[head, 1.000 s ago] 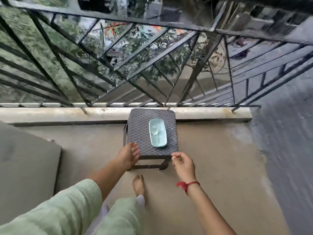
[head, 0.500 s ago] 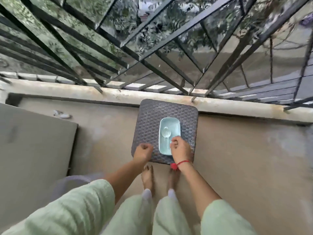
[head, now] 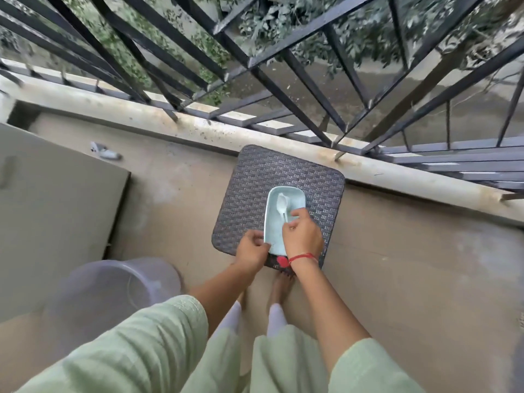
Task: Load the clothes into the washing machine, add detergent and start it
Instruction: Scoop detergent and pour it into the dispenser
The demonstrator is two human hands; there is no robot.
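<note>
A pale blue rectangular detergent dish point(head: 274, 222) lies on a dark woven stool point(head: 255, 182) on the balcony floor. A white plastic spoon point(head: 282, 205) lies inside the dish. My right hand point(head: 302, 234) reaches over the dish and pinches the spoon's handle. My left hand point(head: 252, 249) grips the dish's near left edge. The grey top of the washing machine point(head: 56, 211) fills the left side. No clothes are in sight.
A translucent lilac bucket point(head: 113, 290) stands on the floor at my lower left, next to the machine. A black metal railing point(head: 283, 75) on a low concrete kerb point(head: 170, 120) closes off the balcony just beyond the stool. My bare feet stand below the stool.
I have stepped closer and the view tilted down. My right hand moved from the stool's edge onto the dish and took the spoon handle; my left hand moved to the dish's edge.
</note>
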